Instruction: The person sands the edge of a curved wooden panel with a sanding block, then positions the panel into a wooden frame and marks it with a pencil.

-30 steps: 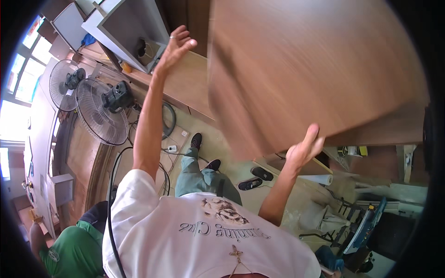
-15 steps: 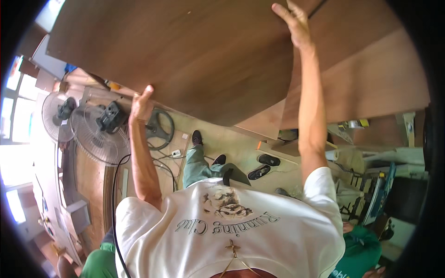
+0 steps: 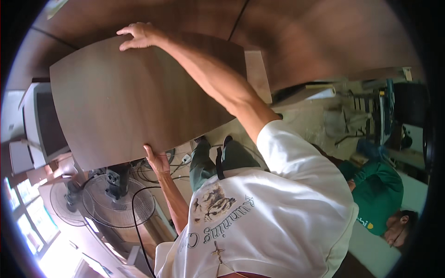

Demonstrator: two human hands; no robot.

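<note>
A large brown wood-grain panel (image 3: 116, 102) is held up in front of me, its broad face toward me. My left hand (image 3: 159, 163) grips its near lower edge, thumb on the face and the other fingers mostly hidden underneath. At the far upper edge my right hand (image 3: 140, 37) has its thumb over the face, with fingers reaching along or past the edge. The right arm stretches across the panel's right part. Beyond it rise larger brown wood surfaces (image 3: 301, 41) with dark seams.
Two pedestal fans (image 3: 118, 199) stand at the lower left, close under the panel. Black cables (image 3: 178, 172) run over the floor near my feet. A grey-white open box unit (image 3: 32, 116) is at the left. At right, a person in a green shirt (image 3: 380, 194) is bent low.
The panel has swung left, with more of its outline now showing. My right hand has moved left along with it, and my body has turned. The left hand keeps its grip.
</note>
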